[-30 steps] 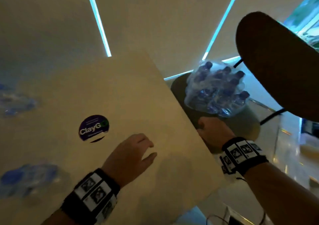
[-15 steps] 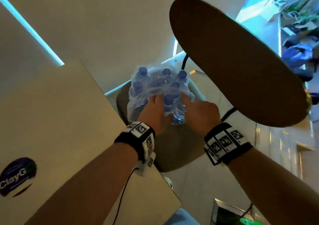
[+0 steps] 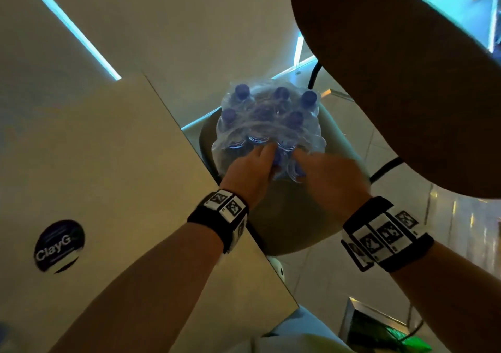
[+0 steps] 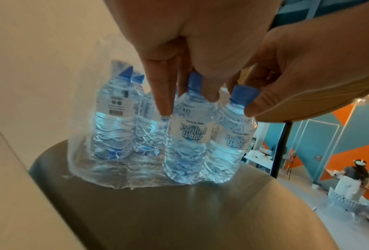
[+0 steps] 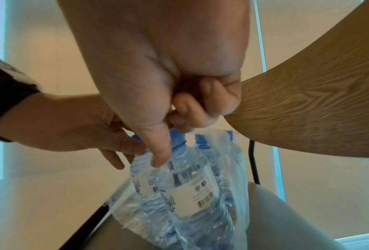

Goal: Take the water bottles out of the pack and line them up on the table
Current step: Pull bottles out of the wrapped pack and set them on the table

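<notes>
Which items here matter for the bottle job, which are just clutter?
Job: pack of water bottles, table, left hand gripping the front bottle, right hand gripping the neighbouring bottle.
Lying about: chair seat under the pack, chair back, round sticker on the table.

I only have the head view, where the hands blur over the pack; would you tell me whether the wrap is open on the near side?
Observer: Yes: in the left wrist view the wrap is open at the front, with no film across the front bottle.
Operator: Thanks. What has the right hand got?
Observer: The top of the barcode bottle: thumb on its shoulder, fingers curled at its cap.
Operator: And the left hand?
Observer: Its fingers straddle the front bottle's cap; I cannot confirm a grip.
</notes>
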The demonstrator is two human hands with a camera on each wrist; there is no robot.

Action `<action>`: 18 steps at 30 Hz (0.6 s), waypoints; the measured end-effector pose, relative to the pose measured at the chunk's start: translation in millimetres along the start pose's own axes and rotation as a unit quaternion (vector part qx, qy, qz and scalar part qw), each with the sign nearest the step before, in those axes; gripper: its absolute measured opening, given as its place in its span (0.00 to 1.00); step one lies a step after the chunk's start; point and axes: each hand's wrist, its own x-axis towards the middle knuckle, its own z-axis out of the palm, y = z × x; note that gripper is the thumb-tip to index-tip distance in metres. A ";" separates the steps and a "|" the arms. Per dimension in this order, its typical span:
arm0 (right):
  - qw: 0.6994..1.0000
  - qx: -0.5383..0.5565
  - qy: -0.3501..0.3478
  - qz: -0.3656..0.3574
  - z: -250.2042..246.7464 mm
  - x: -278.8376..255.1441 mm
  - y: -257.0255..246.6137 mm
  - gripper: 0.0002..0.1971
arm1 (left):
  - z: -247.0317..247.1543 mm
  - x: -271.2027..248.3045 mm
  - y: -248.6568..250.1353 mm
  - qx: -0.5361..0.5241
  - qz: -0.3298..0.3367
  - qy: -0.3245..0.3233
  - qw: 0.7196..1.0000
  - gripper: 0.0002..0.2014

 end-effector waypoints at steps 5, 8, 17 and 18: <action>0.997 0.051 -0.003 -0.055 -0.4 -35.9 -31.3 0.14 | -18.2 -76.0 -14.3 -0.050 -0.026 0.060 0.997 0.18; 0.987 0.080 -0.051 -0.130 4.7 -54.0 -73.4 0.12 | -33.2 -153.9 -32.4 -0.068 -0.072 0.078 0.992 0.21; 0.931 0.080 -0.112 -0.339 61.9 -95.3 -289.1 0.12 | -96.5 -423.5 -118.7 -0.038 -0.292 0.138 0.946 0.19; 0.923 0.086 -0.123 -0.355 67.7 -99.6 -314.4 0.11 | -102.4 -447.6 -127.6 -0.031 -0.315 0.146 0.937 0.20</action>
